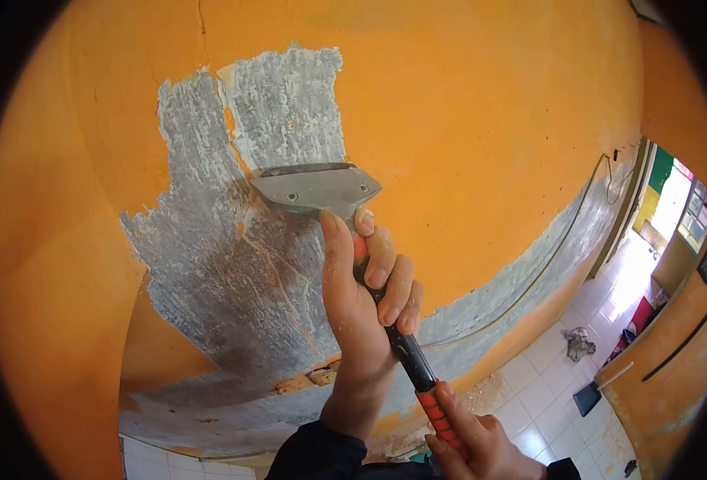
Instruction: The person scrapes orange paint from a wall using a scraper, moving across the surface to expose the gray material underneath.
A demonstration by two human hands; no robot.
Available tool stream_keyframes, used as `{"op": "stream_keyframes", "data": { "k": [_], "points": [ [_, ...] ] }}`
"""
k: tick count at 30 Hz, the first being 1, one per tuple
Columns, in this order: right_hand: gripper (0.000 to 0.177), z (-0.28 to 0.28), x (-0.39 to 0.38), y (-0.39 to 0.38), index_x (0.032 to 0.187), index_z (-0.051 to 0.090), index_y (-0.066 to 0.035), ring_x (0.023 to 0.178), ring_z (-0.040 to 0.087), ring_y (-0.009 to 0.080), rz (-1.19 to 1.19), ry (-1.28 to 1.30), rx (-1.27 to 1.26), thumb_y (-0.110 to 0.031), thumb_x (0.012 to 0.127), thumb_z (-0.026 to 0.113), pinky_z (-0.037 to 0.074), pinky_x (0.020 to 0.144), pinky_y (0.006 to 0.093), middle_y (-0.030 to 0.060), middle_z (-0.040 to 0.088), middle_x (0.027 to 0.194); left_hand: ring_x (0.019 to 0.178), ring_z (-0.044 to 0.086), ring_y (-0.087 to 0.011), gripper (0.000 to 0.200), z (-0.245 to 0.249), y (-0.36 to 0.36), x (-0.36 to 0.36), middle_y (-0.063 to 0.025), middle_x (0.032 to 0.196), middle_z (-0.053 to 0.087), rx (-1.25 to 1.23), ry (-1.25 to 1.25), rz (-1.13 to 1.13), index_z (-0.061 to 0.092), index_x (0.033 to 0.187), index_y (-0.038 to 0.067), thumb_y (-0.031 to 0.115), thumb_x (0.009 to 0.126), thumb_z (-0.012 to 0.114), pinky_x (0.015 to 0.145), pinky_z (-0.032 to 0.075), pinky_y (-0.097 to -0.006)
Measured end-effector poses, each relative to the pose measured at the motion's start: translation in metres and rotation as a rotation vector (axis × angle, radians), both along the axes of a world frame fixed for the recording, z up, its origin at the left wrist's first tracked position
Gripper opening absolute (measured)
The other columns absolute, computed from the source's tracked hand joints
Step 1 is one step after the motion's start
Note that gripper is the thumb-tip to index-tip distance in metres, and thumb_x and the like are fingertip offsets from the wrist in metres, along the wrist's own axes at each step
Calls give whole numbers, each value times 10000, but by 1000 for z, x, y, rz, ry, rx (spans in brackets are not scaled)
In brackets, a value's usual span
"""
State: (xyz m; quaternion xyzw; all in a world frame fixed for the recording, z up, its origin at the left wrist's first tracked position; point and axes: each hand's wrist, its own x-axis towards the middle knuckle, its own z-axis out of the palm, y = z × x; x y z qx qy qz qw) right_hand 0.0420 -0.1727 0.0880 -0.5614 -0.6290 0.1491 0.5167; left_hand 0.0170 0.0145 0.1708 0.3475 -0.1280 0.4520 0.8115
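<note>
Straight to the scraper (409, 354), slanting from just above centre towards the lower right of the frame, and held in both hands! Gripped high by the left hand (361, 280), curled closed round the neck, with thumb right up beside the blade (317, 192). Gripped lower, on the orange-and-black end, by the right hand (485, 444), closed as well. Look at that blade, lying level across the ragged grey patch (209, 232) and the edge of the orange wall (481, 120). Over to the right now, past a drooping cable (547, 268), down to white floor tiles (533, 400) and a dark dustpan (587, 398)
</note>
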Motion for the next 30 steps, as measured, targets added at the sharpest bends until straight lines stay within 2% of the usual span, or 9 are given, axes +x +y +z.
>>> {"op": "stream_keyframes", "data": {
  "k": [6,12,14,15,17,20,24,30],
  "points": [
    [627,6,-2,-2,1434,232,56,1125,583,364,-29,37,-57,60,863,492,476,892,318,242,478,1350,329,255,-44,374,0,0,-1,46,597,326,-9,41,9,439,944,136,485,1003,317,268,292,-199],
    [627,14,2,-5,1435,231,54,1166,554,365,-31,-24,57,53,867,497,468,907,318,236,474,1357,331,256,-44,379,4,-3,0,47,601,325,-38,16,-22,432,940,136,496,997,330,270,286,-199],
    [625,12,4,-1,1436,231,51,1199,529,362,-20,33,-133,53,869,495,452,935,318,239,468,1362,331,256,-44,377,11,1,1,48,603,326,6,41,33,429,939,136,495,997,330,270,288,-201],
    [625,14,3,-2,1436,231,51,1199,529,362,-19,36,-144,53,869,495,452,935,318,239,468,1362,331,256,-44,377,13,0,0,48,603,326,-4,44,33,429,939,136,495,997,330,270,288,-201],
    [617,20,2,0,1437,232,48,1183,545,357,-43,-35,8,50,875,489,461,920,322,244,470,1358,332,259,-45,372,21,-2,0,48,602,326,-23,28,42,428,938,134,489,998,333,270,287,-203],
    [611,17,-4,-3,1438,234,45,1177,550,356,-60,-26,72,49,881,485,465,913,326,245,477,1350,334,260,-44,366,7,-2,0,47,602,324,-27,5,-38,428,939,136,482,1002,325,270,285,-200],
    [612,24,-5,-4,1439,236,43,1177,552,352,-11,27,92,49,880,486,467,906,323,249,480,1345,336,259,-43,358,14,-3,0,49,603,325,-5,10,-4,427,943,143,478,1004,320,270,283,-195],
    [610,26,-6,-3,1437,238,48,1162,568,341,-52,-28,87,56,877,478,469,894,311,252,478,1347,337,260,-39,350,15,-2,1,56,604,320,-3,19,-17,432,945,151,475,1006,315,269,284,-190]
  ]
}}
